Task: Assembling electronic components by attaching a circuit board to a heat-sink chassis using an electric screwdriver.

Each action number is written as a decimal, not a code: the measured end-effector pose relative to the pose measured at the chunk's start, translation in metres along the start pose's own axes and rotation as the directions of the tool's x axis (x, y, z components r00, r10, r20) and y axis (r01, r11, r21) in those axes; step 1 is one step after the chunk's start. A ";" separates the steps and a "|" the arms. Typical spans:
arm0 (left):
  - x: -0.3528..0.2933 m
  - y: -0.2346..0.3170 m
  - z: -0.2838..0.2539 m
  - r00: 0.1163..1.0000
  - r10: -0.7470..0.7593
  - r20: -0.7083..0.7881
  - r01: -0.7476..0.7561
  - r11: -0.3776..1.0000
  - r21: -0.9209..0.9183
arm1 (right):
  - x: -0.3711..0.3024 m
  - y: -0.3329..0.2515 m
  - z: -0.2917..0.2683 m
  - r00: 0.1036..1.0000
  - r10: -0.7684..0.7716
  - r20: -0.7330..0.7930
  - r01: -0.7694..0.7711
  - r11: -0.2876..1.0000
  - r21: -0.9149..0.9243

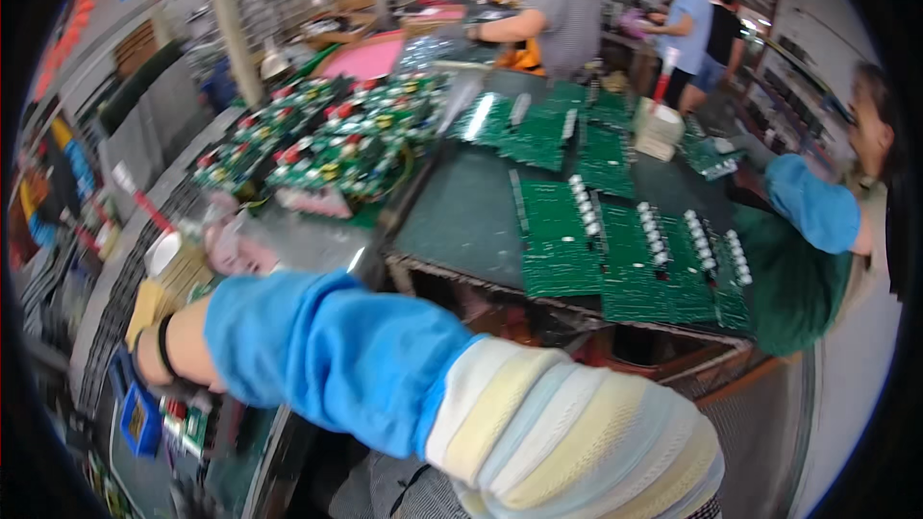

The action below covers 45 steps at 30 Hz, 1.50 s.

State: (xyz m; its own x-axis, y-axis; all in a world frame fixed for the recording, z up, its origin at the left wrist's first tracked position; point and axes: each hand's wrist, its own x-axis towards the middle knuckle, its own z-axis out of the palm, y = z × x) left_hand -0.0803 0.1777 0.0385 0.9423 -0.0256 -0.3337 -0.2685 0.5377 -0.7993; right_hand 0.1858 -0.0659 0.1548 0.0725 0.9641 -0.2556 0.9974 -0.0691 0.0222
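My right arm, in a blue sleeve cover [327,356] and a striped knit sleeve, reaches across to the left. At its end my right hand [149,363], with a black band at the wrist, is beside a small blue tray [142,421]; its fingers are hidden and blurred. A small circuit board [192,430] with red and white parts lies just below the wrist. Near the bottom left edge, a dark, blurred shape [192,500] looks like gloved fingers of my left hand, too unclear to read.
Assembled circuit boards [336,139] crowd the left bench. Green boards with white connectors [562,235] lie on the dark table ahead. A container with a red-handled brush [163,255] stands left, another container [660,127] far right. A co-worker in blue sleeves [817,202] sits right; several people work behind.
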 end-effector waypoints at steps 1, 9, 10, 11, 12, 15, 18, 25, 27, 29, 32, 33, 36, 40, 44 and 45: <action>0.004 0.010 -0.009 0.996 -0.087 0.002 0.087 0.991 -0.098 | 0.006 0.003 0.006 1.000 0.000 -0.008 0.000 1.000 -0.005; 0.022 -0.026 -0.038 0.938 0.309 0.159 -0.103 -0.191 0.976 | 0.062 0.021 0.034 1.000 -0.021 0.018 0.022 0.999 -0.049; 0.025 -0.029 -0.040 0.928 0.348 0.133 -0.086 -0.148 0.985 | 0.064 0.023 0.036 1.000 -0.020 0.017 0.021 0.998 -0.051; 0.027 -0.030 -0.041 0.987 -0.149 -0.055 0.040 -0.106 0.994 | 0.068 0.024 0.035 1.000 -0.026 0.010 0.027 0.998 -0.049; 0.030 -0.028 -0.043 0.999 -0.041 0.016 -0.021 -0.111 0.994 | 0.071 0.025 0.037 1.000 -0.028 0.010 0.028 0.998 -0.048; 0.038 -0.011 -0.048 0.933 0.275 0.233 -0.191 -0.172 0.966 | 0.079 0.031 0.039 1.000 -0.025 -0.003 0.025 0.999 -0.046; 0.041 0.004 -0.047 0.929 0.148 0.338 -0.318 -0.142 0.937 | 0.087 0.036 0.043 1.000 -0.029 -0.011 0.029 0.998 -0.054; 0.039 -0.015 -0.048 0.837 -0.115 0.535 -0.547 -0.145 0.825 | 0.095 0.036 0.048 0.998 -0.050 -0.032 0.047 0.996 -0.075; 0.043 -0.025 -0.051 0.820 -0.115 0.561 -0.573 -0.134 0.809 | 0.093 0.035 0.048 0.998 -0.052 -0.032 0.049 0.995 -0.082; 0.048 -0.035 -0.051 0.824 -0.165 0.542 -0.565 -0.169 0.808 | 0.090 0.035 0.048 0.998 -0.046 -0.036 0.043 0.996 -0.083; 0.054 -0.043 -0.050 0.803 -0.345 0.485 -0.542 -0.084 0.836 | 0.088 0.038 0.053 0.998 -0.042 -0.046 0.038 0.996 -0.085; 0.055 -0.045 -0.051 0.780 -0.420 0.463 -0.524 -0.034 0.851 | 0.089 0.040 0.055 0.998 -0.043 -0.048 0.039 0.996 -0.086; 0.055 -0.053 -0.054 0.843 -0.500 0.201 0.355 0.796 0.491 | 0.091 0.046 0.058 0.997 -0.040 -0.059 0.035 0.996 -0.087; 0.062 -0.067 -0.059 0.495 -0.770 0.402 0.132 -0.391 -0.911 | 0.077 0.045 0.052 0.995 -0.039 -0.092 0.032 0.996 -0.082; 0.066 -0.061 -0.061 0.693 -0.223 0.686 -0.628 -0.654 0.421 | 0.038 0.033 0.041 0.962 -0.040 -0.270 0.007 0.992 -0.122; 0.076 -0.054 -0.062 0.672 -0.231 0.703 -0.681 -0.564 0.466 | 0.027 0.029 0.040 0.948 -0.031 -0.318 -0.007 0.993 -0.117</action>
State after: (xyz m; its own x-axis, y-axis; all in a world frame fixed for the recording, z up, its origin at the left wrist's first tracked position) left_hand -0.0063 0.0942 0.0256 0.8362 0.4513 0.3116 -0.3975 0.1073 0.9113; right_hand 0.2169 -0.0521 0.1095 0.0370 0.9973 0.0642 0.9896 -0.0455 0.1364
